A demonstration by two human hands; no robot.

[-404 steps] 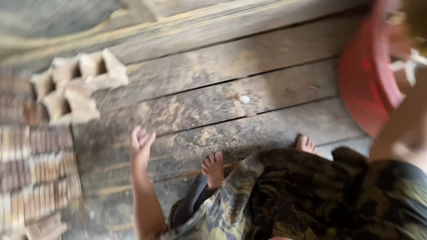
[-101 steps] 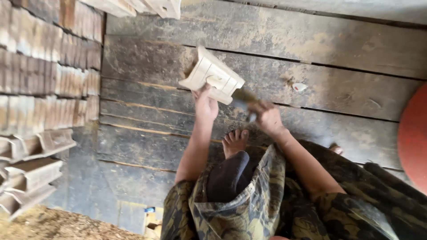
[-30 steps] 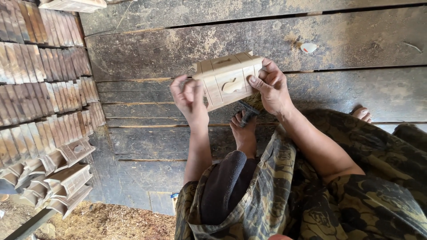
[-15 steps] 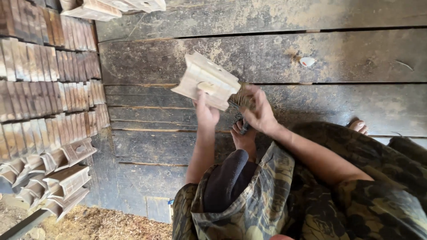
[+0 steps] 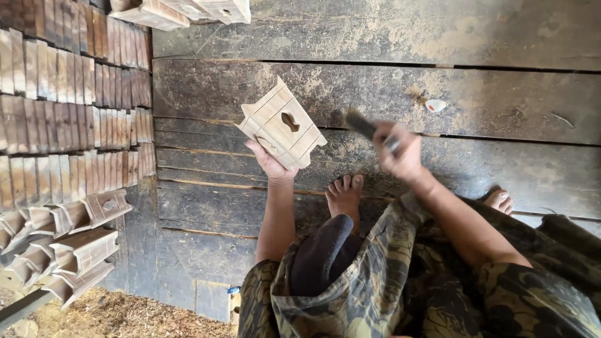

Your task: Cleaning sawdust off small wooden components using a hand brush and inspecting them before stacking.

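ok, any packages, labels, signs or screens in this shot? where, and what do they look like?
No signs or screens.
Possible package: a small box-like thing at the bottom edge of the floor by the sawdust, pale tan with a blue patch on top; too small to tell for certain.
No label visible on the pale wooden box on the left hand; it has only a cut-out hole in one face.

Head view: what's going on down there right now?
A person sits on a dusty plank floor. Their left hand holds up a small pale wooden box with a cut-out in its face. The right hand, blurred, grips a dark-handled tool beside it. Rows of similar wooden pieces lie at the left.
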